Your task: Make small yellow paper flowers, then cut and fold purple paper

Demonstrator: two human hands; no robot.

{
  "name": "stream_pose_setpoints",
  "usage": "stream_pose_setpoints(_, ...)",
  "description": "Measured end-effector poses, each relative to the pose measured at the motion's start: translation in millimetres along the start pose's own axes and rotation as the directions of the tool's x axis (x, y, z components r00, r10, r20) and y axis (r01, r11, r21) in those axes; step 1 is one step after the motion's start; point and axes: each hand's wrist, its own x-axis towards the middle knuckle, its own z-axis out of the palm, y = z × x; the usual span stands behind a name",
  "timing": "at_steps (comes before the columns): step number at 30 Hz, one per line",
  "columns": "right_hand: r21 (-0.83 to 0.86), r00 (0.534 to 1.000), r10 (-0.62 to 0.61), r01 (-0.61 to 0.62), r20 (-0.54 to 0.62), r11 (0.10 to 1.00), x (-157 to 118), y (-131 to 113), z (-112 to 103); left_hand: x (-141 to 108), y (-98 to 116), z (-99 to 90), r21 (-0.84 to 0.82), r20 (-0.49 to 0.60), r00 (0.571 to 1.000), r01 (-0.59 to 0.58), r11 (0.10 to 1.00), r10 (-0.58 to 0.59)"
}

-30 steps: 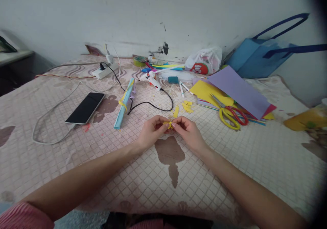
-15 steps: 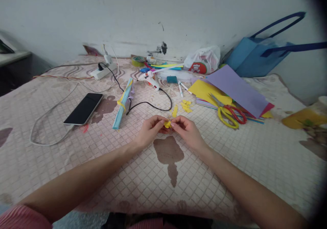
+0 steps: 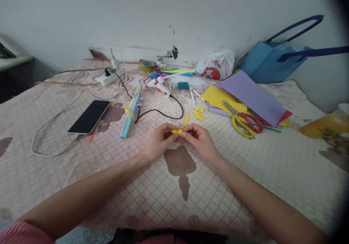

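Observation:
Between my fingertips is a small yellow paper piece (image 3: 177,131), its exact shape partly covered by the fingers. My left hand (image 3: 162,139) pinches it from the left, thumb below. From the right, my right hand (image 3: 198,139) grips it between thumb and forefinger. Just beyond the hands lie a yellow paper strip (image 3: 186,119) and several small yellow paper cutouts (image 3: 199,114). To the left rests a rolled light-blue paper tube (image 3: 128,122) with a yellow strip wound about it and purple curls on its side.
A white glue gun (image 3: 160,86) with a black cord lies behind the hands. Scissors (image 3: 242,122) rest on coloured paper sheets (image 3: 253,95) at right. At left are a charging phone (image 3: 89,117) and a power strip (image 3: 109,77). A blue bag (image 3: 272,62) stands behind.
The yellow paper piece has turned slightly between my fingers, and my left thumb has shifted a little lower. Everything on the table stays in place.

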Motion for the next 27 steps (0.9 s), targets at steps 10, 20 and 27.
stream_pose_setpoints(10, -0.126, 0.992, -0.102, 0.092, -0.071, 0.988, -3.8, -4.4, 7.7, 0.2, -6.0, 0.7, 0.072, -0.052, 0.999, -0.009, 0.997, 0.013)
stream_pose_setpoints(20, 0.054, 0.994, -0.041, 0.047, -0.105, 0.997, -5.1, -1.8, 14.8, -1.0, -0.7, 3.7, 0.155, -0.073, 0.994, -0.070, 0.985, 0.082)
stream_pose_setpoints(27, 0.213, 0.992, 0.079, -0.056, -0.101, 0.975, -6.3, -5.0, 17.4, -0.6, -1.2, 3.9, 0.061, -0.060, 0.998, -0.005, 0.998, 0.009)
